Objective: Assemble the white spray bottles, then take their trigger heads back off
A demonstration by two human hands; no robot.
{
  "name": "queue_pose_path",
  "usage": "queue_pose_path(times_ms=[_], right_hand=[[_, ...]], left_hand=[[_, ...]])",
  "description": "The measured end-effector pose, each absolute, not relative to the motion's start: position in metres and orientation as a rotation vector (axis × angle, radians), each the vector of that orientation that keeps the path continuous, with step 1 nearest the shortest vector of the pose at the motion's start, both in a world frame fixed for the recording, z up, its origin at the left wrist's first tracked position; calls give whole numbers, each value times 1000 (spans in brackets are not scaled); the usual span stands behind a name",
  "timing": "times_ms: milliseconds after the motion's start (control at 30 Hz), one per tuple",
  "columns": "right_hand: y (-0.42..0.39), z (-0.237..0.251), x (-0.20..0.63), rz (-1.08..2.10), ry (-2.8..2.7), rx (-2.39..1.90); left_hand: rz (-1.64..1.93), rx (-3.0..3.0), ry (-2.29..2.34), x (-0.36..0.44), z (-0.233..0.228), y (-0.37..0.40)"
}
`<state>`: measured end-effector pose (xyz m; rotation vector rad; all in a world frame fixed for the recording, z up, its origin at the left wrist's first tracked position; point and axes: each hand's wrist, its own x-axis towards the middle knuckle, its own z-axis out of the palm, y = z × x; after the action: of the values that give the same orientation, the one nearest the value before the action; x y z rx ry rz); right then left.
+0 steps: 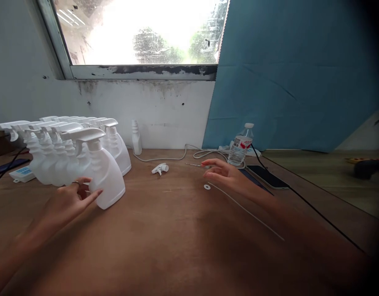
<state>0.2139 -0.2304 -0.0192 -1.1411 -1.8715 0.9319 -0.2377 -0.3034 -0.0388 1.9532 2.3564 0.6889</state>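
My left hand (69,197) rests with its fingertips against the base of the nearest white spray bottle (104,176), which stands at the front of a row of several white spray bottles (50,156). My right hand (224,172) hovers over the wooden table (171,238) with fingers apart, holding nothing. Just below it lie a small white washer (207,187) and a thin white dip tube (244,209). A loose white trigger head (160,168) lies between the hands. A thin metal tool (194,165) lies by my right fingertips.
A capless white bottle (136,137) stands against the back wall. A water bottle (241,144), a dark phone (267,176), white cables (177,157) and a black cable (318,213) lie at right. A blue sheet (297,74) hangs beside the window.
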Motion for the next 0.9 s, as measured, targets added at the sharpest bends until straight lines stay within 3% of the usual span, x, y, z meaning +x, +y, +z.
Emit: queue_pose_path(times_ms=[333, 667, 900], right_hand=[[-235, -34, 234, 902, -1800, -1339], [-224, -45, 244, 504, -2091, -1429], [-215, -54, 258, 365, -2325, -1523]], left_hand=[[575, 1934, 2587, -229, -23, -295], [187, 2047, 2679, -222, -7, -299], [148, 2045, 2800, -229, -12, -300]])
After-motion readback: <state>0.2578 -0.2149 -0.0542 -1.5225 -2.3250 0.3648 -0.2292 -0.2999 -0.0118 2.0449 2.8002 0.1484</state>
